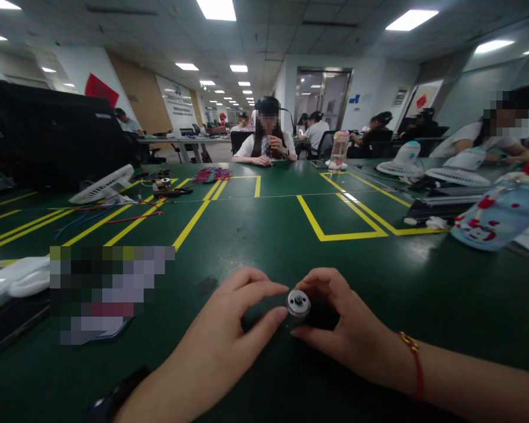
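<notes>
A small cylindrical metal motor point(298, 303) stands with its round end face and short shaft pointing up, in front of me above the green table. My right hand point(346, 317) has its thumb and fingers curled around the motor's right side, holding it. From the other side, my left hand point(242, 317) reaches in with thumb and index finger apart, their tips at the motor's left edge. Whether those tips press on it I cannot tell. The motor's lower body is in shadow and partly hidden.
Left of my hands lie a blurred-out flat item point(114, 294) and a white device point(17, 279). Wires point(211, 174), small fans point(103, 185) and a blue bottle point(498, 214) stand around the green table point(255, 235) with yellow tape lines. A person point(267, 141) sits opposite.
</notes>
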### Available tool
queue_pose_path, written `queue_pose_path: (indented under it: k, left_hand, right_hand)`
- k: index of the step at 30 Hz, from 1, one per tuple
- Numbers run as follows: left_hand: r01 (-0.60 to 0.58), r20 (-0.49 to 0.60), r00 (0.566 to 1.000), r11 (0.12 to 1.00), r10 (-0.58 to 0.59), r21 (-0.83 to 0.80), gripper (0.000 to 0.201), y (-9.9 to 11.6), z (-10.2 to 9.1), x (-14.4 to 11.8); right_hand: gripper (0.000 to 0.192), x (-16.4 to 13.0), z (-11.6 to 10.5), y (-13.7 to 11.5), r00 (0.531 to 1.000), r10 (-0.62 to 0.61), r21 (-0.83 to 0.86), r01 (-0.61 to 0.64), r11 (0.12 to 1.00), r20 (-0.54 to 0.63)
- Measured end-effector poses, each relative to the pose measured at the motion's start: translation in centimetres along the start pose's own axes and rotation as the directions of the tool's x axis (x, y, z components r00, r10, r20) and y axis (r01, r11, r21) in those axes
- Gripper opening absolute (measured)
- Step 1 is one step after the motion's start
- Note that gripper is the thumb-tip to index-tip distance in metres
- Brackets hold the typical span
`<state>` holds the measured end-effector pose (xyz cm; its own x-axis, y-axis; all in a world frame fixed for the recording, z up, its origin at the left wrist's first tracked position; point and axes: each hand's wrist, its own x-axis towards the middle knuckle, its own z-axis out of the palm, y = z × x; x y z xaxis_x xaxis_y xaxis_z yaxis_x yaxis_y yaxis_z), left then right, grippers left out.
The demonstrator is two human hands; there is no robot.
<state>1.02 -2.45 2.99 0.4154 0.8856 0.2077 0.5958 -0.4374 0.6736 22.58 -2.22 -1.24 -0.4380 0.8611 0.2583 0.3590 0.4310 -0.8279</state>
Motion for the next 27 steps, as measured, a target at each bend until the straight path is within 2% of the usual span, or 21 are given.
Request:
queue_pose_path:
  k: [6, 12, 15, 18, 21, 24, 27]
  left_hand:
    - [-0.032, -0.037, 0.999, 0.998, 0.029, -0.063, 0.013, 1.3, 0.8, 2.1]
    - [0.015, -0.076, 0.997, 0.995, -0.023, -0.101, 0.013, 1.6, 0.3, 2.0]
    - [0.058, -0.109, 0.992, 0.993, -0.07, -0.107, 0.014, 1.0, 0.0, 1.7]
    - [0.082, -0.021, 0.996, 0.995, -0.083, -0.062, 0.014, -0.4, 0.6, 1.3]
    - [0.022, 0.057, 0.998, 0.999, -0.024, 0.026, 0.012, -1.7, 1.9, 1.2]
    - [-0.017, 0.069, 0.998, 0.997, 0.011, 0.08, 0.011, -2.0, 2.8, 1.4]
    - [0.015, 0.054, 0.998, 0.999, -0.017, 0.028, 0.016, -2.0, 2.2, 1.2]
  right_hand:
    - [0.049, 0.5, -0.2, -0.2, 0.998, 0.057, -0.016, -0.057, 0.998, -0.001]
    - [0.044, 0.5, -0.7, -0.8, 1.0, 0.019, -0.091, -0.017, 0.996, 0.024]
    - [0.04, 0.3, -1.0, -0.8, 1.0, 0.0, -0.155, 0.002, 0.988, 0.016]
    - [0.039, -0.1, -1.3, -0.7, 1.0, 0.013, -0.178, -0.011, 0.984, 0.012]
    - [0.04, -0.2, -1.2, -0.5, 1.0, 0.009, -0.178, -0.01, 0.984, -0.009]
    - [0.039, -0.1, -0.9, -0.5, 1.0, -0.01, -0.152, 0.006, 0.988, -0.029]
    - [0.037, 0.0, -1.8, -0.4, 0.996, 0.017, -0.076, -0.024, 0.997, -0.091]
